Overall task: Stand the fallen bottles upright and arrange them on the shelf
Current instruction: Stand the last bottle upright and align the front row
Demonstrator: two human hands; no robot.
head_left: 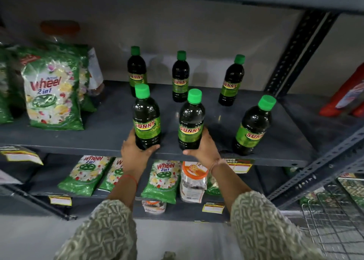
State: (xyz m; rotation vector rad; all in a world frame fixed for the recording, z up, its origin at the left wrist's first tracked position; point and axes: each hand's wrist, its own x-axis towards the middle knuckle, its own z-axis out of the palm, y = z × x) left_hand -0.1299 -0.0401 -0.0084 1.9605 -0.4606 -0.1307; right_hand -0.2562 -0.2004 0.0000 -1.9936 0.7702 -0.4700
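Several dark SUNNY bottles with green caps stand upright on the grey shelf (pixel 110 129), in a back row and a front row. My left hand (pixel 136 151) grips the base of the front left bottle (pixel 146 119). The front middle bottle (pixel 190 121) is held low by my right hand (pixel 204 149). Apart from both hands, the front right bottle (pixel 254 125) stands near the shelf edge. Behind stand the back left bottle (pixel 136 70), back middle bottle (pixel 180 76) and back right bottle (pixel 232 80).
Green Wheel detergent bags (pixel 52 94) stand at the shelf's left. A red bottle (pixel 346 94) lies at the right past the slotted upright post (pixel 301 50). The lower shelf holds more Wheel bags (pixel 161 181) and a clear jar (pixel 194 181). A wire basket (pixel 332 220) sits lower right.
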